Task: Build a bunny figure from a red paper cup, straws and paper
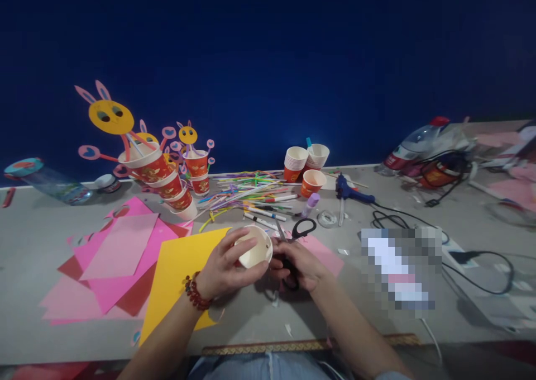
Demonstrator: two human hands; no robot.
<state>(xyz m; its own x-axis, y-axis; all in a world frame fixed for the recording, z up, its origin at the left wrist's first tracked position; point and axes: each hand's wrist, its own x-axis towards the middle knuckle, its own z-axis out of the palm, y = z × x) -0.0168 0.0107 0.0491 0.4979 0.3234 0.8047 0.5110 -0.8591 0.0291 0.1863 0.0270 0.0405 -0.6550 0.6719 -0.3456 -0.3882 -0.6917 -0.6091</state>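
Observation:
In the middle of the head view my left hand (231, 262) is wrapped round a paper cup (256, 250), its pale inside facing me. A small dark spot, perhaps a hole, shows in the cup's wall. Close beside it, my right hand (302, 264) grips a pair of black-handled scissors (305, 228). The scissors' blades point up and away, to the right of the cup. Part of the handles is hidden by my fingers. Under my left wrist lies a sheet of yellow paper (178, 268).
Pink paper sheets (119, 246) lie to the left, before stacked cups with rabbit faces (157, 165). Straws and pens (251, 193) spread behind my hands. Further right are stacked cups (295, 162), a glue stick (310, 205), clear tape (327, 218), a blue glue gun (354, 191) and a bottle (412, 148).

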